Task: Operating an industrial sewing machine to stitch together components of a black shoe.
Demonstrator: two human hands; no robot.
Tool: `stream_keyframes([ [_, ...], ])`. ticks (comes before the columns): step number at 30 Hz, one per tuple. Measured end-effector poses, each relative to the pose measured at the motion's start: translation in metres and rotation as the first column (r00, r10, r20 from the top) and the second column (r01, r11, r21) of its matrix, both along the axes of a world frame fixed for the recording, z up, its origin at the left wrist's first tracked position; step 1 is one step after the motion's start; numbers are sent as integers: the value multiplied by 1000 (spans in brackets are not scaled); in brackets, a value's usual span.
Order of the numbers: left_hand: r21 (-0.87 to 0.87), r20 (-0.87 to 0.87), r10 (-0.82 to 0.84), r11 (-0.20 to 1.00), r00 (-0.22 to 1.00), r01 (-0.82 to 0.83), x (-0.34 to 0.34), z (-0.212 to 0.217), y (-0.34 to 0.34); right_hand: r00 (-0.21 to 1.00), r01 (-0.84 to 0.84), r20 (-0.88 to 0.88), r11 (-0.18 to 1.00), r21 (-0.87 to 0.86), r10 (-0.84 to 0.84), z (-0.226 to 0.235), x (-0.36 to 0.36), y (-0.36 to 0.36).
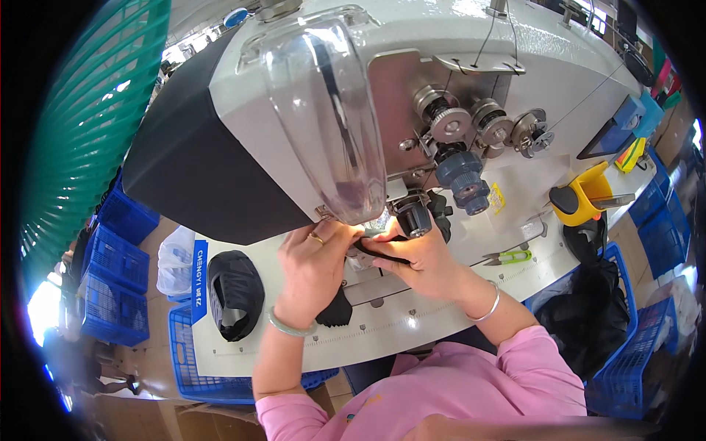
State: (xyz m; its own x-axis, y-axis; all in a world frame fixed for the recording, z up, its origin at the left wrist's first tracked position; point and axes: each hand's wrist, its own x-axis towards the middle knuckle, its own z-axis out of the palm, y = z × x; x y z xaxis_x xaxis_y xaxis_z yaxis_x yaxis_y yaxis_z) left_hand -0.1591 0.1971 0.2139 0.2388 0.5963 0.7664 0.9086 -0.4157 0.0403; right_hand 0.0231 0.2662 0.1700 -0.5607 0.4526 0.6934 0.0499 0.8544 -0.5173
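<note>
Under the head of a white sewing machine [540,103], both my hands are close together by the lit needle area. My right hand [423,264] is closed on a folded strip of black fabric [390,254], thumb and fingers pinching it. My left hand [316,257], with a ring on one finger, is closed at the fabric's left side, its fingertips partly hidden by the machine's clear guard [323,117]. Below the left hand, a black fabric end [336,310] with a jagged edge lies on the white table [390,331]. Whether it joins the held strip, I cannot tell.
A black sewn fabric piece [234,294] lies left on the table. Green-handled thread snips [509,257] and a yellow holder [585,195] are at right. Blue crates [114,309] stand left; another crate [625,294] with black fabric is at right. A green slatted cover [95,110] rises at far left.
</note>
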Motion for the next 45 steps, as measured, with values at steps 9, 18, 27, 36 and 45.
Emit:
stream_keyframes([
  [9, 68, -202, -64, 995, 977, 79, -6, -5, -7, 985, 38, 154, 970, 241, -76, 5, 12, -1],
  [18, 66, -214, -42, 996, 976, 58, -1, -3, -8, 962, 124, 192, 937, 328, -195, 2, 15, -3],
  [27, 47, -207, 49, 998, 977, -40, 8, -4, -10, 968, 116, 175, 937, 329, -181, -1, 17, 1],
  [36, -190, 438, 91, 982, 894, -7, 6, -12, -15, 980, 120, 87, 888, 444, -176, -2, 14, 1],
  [45, 21, 69, 24, 999, 997, -25, 15, -17, -19, 977, 151, 69, 887, 436, -200, -4, 13, 0],
])
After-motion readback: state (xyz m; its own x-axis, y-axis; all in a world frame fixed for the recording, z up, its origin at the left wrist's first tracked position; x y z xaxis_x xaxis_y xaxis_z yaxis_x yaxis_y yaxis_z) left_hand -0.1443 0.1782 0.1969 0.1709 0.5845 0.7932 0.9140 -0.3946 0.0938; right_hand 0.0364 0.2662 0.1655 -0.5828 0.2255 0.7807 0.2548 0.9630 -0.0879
